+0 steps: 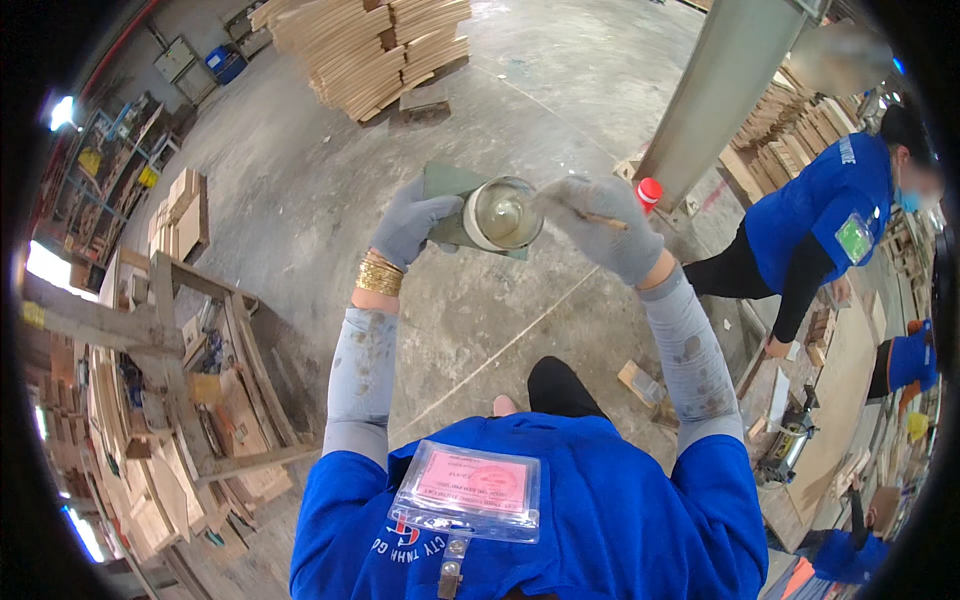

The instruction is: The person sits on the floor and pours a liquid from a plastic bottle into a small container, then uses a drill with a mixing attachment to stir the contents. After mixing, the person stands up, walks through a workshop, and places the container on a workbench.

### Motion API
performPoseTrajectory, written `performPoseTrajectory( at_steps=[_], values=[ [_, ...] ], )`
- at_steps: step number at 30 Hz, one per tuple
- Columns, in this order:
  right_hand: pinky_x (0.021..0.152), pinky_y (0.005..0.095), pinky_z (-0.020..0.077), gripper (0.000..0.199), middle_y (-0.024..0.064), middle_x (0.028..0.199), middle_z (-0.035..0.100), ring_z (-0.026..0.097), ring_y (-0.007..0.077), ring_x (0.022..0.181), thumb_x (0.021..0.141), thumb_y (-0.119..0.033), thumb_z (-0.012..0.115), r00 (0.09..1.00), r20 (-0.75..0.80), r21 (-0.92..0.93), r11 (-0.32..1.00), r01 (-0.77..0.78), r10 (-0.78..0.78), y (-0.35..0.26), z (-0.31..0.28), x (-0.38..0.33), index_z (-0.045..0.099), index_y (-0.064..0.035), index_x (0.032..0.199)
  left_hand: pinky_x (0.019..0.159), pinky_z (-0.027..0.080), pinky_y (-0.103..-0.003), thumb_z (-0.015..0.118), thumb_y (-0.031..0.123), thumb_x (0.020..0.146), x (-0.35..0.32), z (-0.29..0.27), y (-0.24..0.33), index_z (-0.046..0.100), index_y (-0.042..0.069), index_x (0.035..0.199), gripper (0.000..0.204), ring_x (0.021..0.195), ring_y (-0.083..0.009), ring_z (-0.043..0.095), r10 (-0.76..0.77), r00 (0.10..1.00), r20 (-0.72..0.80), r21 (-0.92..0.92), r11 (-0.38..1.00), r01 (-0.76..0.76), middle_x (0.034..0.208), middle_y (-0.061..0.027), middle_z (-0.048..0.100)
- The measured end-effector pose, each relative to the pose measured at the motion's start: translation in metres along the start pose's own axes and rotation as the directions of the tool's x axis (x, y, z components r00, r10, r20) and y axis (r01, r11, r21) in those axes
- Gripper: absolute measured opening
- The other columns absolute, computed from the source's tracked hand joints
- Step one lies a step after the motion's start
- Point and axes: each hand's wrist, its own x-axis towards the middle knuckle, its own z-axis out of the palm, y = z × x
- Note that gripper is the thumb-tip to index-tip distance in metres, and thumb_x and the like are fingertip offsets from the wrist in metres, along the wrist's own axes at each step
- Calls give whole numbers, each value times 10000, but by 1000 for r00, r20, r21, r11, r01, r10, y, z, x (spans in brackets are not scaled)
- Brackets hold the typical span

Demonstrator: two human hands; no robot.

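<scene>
The can (503, 214) is up in front of my wearer's chest, over the floor (480, 340), its open mouth turned toward me and pale, cloudy liquid inside. A dull green sheet (450, 181) lies behind it, sticking out to the left and below. The left hand (418, 222), in a grey glove, has its grip clamped on the can and sheet from the left, thumb lying toward the rim. The right hand (607, 228), gloved too, is at the can's right side with fingers closed around a thin stick (606, 220); I cannot make out the stick's far end. Gold bangles (379, 276) ring the left wrist, and both grey sleeves (362, 362) carry dark stains.

Nearest me, a pink badge (470, 484) rests on the blue shirt (610, 490). Just right of the right hand I see a red container (649, 191) near the foot of a grey column (722, 95). Farther right, a co-worker (815, 220) in blue leans by a bench (838, 425) with a tool (790, 447) on its near part. To the left stands a wooden rack (165, 312) among boards, and at the far side rises a tall stack of planks (350, 60).
</scene>
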Motion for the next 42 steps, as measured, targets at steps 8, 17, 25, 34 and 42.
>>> performPoseTrajectory(
  at_steps=[8, 17, 25, 34, 42],
  values=[
    [551, 281, 447, 82, 118, 698, 620, 591, 174, 603, 830, -83, 668, 996, 18, -16, 996, -85, 85, 110, 0, 53, 690, -22, 879, 444, 533, -294, 640, 128, 808, 129, -21, -19, 593, -6, 1083, 309, 643, -175, 649, -4, 999, 37, -6, 1000, 5, 880, -96, 659],
    [518, 301, 463, 71, 148, 667, 614, 604, 240, 563, 798, -95, 703, 998, 42, -133, 990, -44, 50, 237, -42, 167, 676, -30, 807, 460, 540, -288, 634, 131, 817, 301, -42, 1, 583, -26, 1109, 335, 646, -176, 651, -27, 998, 65, 35, 999, 25, 894, -101, 659],
    [553, 296, 447, 110, 103, 699, 601, 583, 149, 606, 831, -52, 667, 987, 11, 76, 985, 158, -159, 335, -60, 233, 672, 6, 924, 467, 548, -278, 627, 115, 814, 426, -51, 15, 570, -19, 1122, 341, 715, -168, 660, -41, 996, 76, 19, 999, 39, 921, -92, 660],
    [521, 296, 464, 97, 168, 646, 592, 616, 195, 561, 837, -110, 633, 987, -26, -128, 978, -162, 160, 443, -56, 333, 680, -26, 848, 464, 547, -280, 622, 98, 812, 603, -94, 16, 575, -18, 1095, 309, 654, -177, 658, 33, 987, 154, -24, 999, -30, 885, -110, 656],
    [519, 262, 449, 139, 44, 609, 601, 550, 77, 552, 863, -134, 643, 985, 80, -217, 967, -135, 155, 527, -78, 455, 687, -4, 839, 469, 547, -283, 630, 105, 816, 765, -117, 31, 597, -20, 1087, 300, 661, -165, 657, -63, 939, 339, 15, 998, 62, 885, -94, 665]
  ],
)
